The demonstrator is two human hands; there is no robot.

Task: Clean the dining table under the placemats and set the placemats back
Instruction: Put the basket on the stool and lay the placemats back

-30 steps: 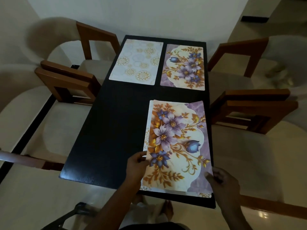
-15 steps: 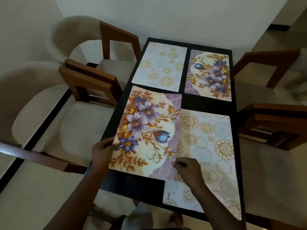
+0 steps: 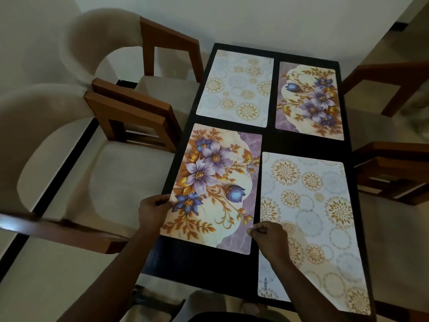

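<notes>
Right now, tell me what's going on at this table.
A person is positioning a flowered placemat on the near left of the dark dining table. The left hand grips its left edge, and the right hand pinches its right edge near the front. A circle-patterned placemat lies beside it on the right, and two more placemats lie at the far end.

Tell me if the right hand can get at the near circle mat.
Probably yes. The right hand is over the left edge of the near circle mat, nothing between, but it seems to pinch the near floral mat and must let go.
</notes>
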